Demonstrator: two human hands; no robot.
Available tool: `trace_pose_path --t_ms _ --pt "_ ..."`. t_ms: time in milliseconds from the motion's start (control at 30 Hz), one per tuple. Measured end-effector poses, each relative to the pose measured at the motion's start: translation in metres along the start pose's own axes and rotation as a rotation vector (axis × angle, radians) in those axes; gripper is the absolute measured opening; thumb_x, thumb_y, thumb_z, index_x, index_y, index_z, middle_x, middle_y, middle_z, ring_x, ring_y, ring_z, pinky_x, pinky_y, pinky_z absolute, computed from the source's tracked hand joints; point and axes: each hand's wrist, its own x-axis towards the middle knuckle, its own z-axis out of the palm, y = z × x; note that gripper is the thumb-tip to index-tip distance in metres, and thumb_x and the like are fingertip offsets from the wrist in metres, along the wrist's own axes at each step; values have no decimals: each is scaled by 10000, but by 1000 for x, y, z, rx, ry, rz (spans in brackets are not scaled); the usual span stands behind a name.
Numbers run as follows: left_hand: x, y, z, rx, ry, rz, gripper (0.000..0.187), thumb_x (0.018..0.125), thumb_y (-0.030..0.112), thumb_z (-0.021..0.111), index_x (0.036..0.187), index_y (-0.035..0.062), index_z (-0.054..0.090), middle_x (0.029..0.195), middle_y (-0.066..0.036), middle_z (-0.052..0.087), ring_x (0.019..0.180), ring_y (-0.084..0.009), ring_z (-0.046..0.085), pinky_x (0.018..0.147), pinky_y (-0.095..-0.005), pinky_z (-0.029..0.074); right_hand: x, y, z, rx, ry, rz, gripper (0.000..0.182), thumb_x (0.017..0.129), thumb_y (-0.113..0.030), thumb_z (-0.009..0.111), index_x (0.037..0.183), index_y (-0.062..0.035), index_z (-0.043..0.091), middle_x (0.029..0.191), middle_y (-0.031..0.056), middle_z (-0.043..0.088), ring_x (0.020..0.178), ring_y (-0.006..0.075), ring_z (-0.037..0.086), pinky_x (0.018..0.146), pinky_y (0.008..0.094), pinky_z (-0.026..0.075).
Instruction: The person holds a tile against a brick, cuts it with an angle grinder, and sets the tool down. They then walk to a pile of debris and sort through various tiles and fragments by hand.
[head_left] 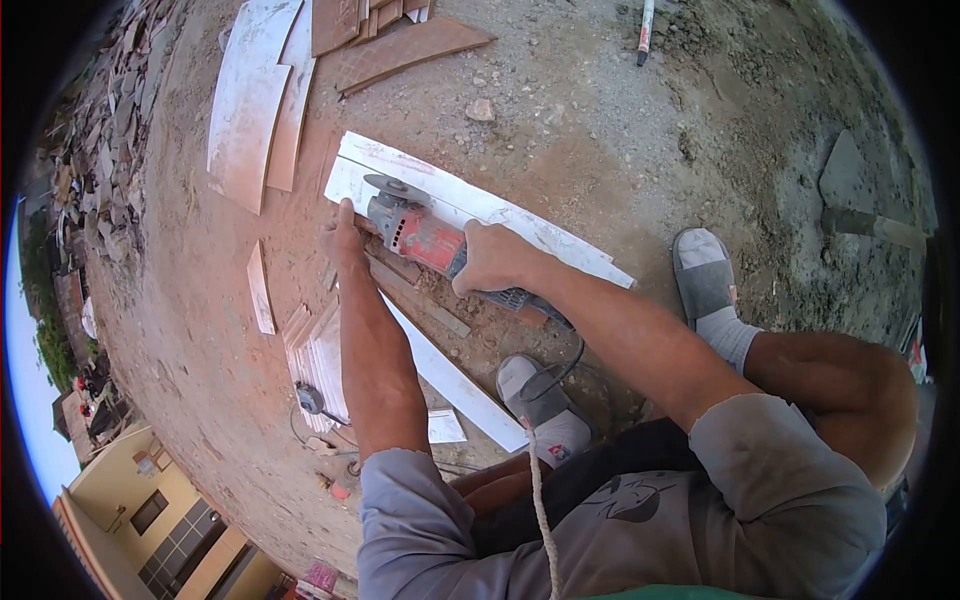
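My right hand (497, 258) is wrapped around the body of a red and grey angle grinder (428, 240). The grinder's disc (398, 188) rests over a long white tile (480, 200) on the ground, at a dark lengthwise line in it. At the near left end of this tile, my left hand (345, 238) grips the edge, close to the grinder's head. The undersides of its fingers are hidden. From the grinder's rear, a dark power cord (578, 350) runs back past my foot.
Curved white tiles (245, 110) and brown offcuts (410, 55) lie at the top left. A stack of tiles (318, 350) and a narrow white strip (450, 370) lie nearer me. A marker (645, 32) lies on the dirt. My sandalled feet (703, 270) flank the work.
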Motion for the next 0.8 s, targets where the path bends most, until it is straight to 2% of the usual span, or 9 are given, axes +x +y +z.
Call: trace_pose_path --t_ms 300,367,500,567,800 --pt "3 -1 -3 15 -69 -10 349 833 260 743 876 -27 550 772 -110 630 640 -173 611 540 -305 481 -4 4 0 -9 -18 -1 746 550 -303 743 1113 124 503 980 318 642 939 401 652 808 397 531" --pt "-2 0 2 -31 13 11 364 828 270 752 880 -26 546 740 -96 617 613 -166 604 500 -294 459 -4 4 0 -6 -20 5 748 551 -305 744 1114 124 502 982 318 641 937 401 652 807 398 530" --pt "0 -1 -1 -68 -61 -49 369 828 272 755 892 -19 538 728 -92 608 564 -153 582 451 -283 428 -4 3 -1 -16 -26 13 758 550 -307 746 1123 124 499 985 316 642 937 400 652 809 398 530" --pt "-4 0 3 -52 -12 21 339 835 271 749 832 -5 551 691 -84 595 506 -142 548 414 -275 398 -3 3 0 -9 -29 10 765 550 -308 748 1130 124 498 987 316 642 938 400 652 809 397 530" --pt "-13 9 7 -105 -7 24 312 852 256 727 707 20 581 638 -96 609 449 -148 540 394 -272 377 -7 4 -1 -3 -25 23 773 540 -305 753 1133 121 501 991 312 642 946 399 649 811 391 526"
